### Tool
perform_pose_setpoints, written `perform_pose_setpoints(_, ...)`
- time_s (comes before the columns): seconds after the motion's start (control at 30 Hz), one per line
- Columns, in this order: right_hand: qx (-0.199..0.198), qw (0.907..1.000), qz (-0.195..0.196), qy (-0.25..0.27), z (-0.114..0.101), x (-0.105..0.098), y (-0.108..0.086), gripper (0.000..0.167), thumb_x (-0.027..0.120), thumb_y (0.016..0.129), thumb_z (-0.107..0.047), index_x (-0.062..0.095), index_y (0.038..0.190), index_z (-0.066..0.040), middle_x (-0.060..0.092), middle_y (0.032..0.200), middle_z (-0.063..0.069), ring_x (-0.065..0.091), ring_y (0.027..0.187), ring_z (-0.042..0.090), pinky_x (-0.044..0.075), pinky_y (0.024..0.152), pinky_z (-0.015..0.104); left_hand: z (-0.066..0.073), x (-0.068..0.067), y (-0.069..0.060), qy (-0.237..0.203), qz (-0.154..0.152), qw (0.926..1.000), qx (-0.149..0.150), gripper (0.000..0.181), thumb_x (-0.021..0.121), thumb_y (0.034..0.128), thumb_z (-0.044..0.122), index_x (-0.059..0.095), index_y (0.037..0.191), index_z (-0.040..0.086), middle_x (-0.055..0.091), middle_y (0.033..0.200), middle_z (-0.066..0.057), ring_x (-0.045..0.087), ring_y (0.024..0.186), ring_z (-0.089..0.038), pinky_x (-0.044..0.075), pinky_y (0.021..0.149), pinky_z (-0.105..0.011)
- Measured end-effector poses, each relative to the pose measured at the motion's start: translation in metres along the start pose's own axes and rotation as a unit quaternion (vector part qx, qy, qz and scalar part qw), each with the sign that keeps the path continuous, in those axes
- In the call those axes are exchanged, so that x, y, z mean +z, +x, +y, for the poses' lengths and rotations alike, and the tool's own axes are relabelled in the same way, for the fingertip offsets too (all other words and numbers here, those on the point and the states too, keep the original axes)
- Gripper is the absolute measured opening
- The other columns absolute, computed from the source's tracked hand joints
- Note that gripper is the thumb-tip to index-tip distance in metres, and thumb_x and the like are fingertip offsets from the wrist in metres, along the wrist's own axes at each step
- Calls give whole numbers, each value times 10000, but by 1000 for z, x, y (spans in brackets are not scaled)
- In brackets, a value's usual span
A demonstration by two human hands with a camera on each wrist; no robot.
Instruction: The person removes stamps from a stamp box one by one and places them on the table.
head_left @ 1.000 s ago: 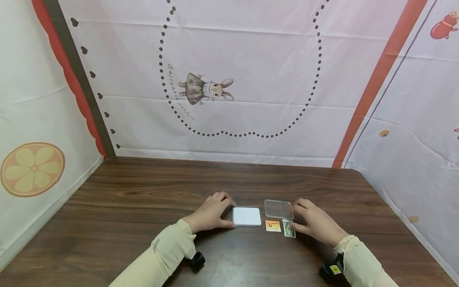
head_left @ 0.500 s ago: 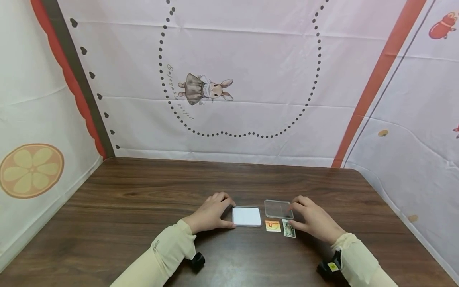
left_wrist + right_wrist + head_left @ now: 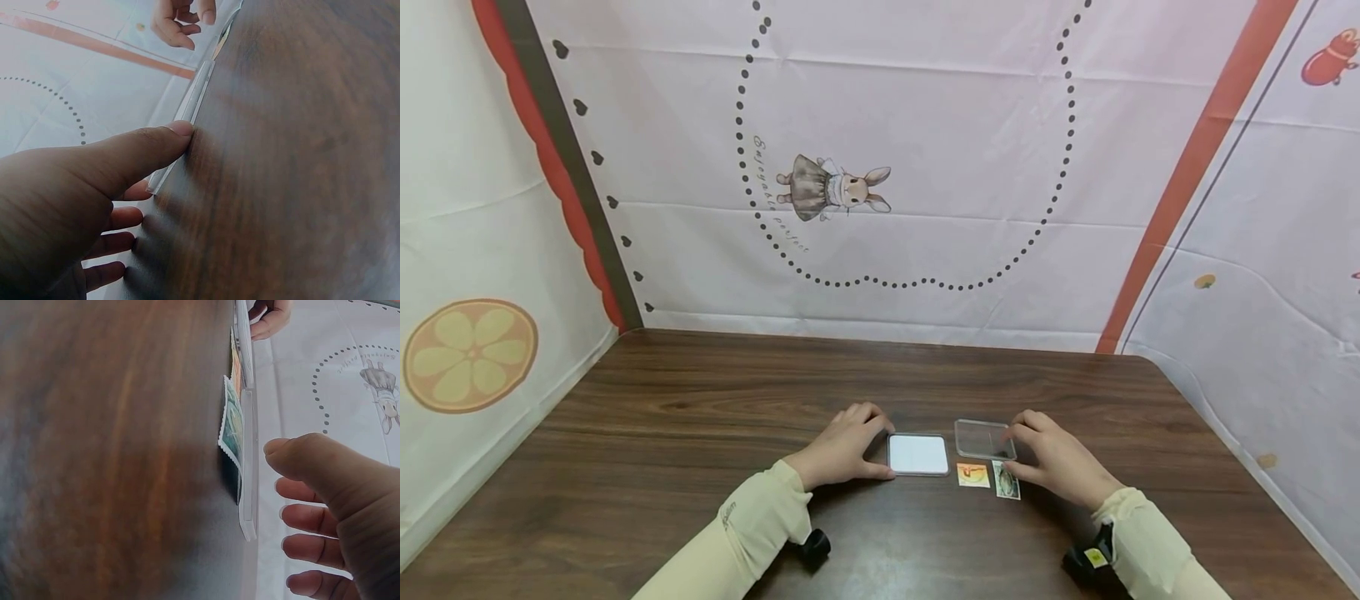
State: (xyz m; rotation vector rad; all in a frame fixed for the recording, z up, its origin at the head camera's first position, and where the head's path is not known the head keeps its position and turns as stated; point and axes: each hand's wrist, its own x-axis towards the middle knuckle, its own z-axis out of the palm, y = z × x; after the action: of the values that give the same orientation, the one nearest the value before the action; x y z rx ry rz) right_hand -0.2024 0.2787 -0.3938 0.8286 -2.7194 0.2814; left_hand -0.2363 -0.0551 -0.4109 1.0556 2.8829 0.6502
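Observation:
My left hand (image 3: 842, 450) holds the left end of a shallow clear plastic case (image 3: 918, 455) with a white inside, thumb at the near corner and fingers at the far one. In the left wrist view the thumb presses the edge of the case (image 3: 199, 97). A clear lid (image 3: 979, 438) lies to its right. In front of the lid are an orange stamp (image 3: 973, 476) and a green stamp (image 3: 1009, 483). My right hand (image 3: 1063, 462) hovers over the lid's right end and the green stamp, holding nothing. The right wrist view shows the green stamp (image 3: 232, 422) tilted up beside the lid (image 3: 249, 487).
All of it sits on a dark wood-grain table (image 3: 737, 392). A printed cloth (image 3: 925, 167) hangs behind and along both sides. Black wrist devices, one on the left wrist (image 3: 815, 548) and one on the right (image 3: 1084, 563), sit just above the table.
My right hand has lifted slightly up and away from the green stamp, then stays put. The left hand and the case keep their place. The head view has shifted a little.

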Motion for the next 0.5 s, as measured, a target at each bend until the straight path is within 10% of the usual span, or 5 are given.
perform_pose_setpoints(0.5,-14,10000,67,-25,2,1,1,275,795,775,-310,685,986,-173,544,959,-52,519,867,59,502,724,278,1,-1,-1,-14,15,10000,4,525,743,806,461,588,1213,168,504,1256,-54,469,1196,-257,382,996,-464)
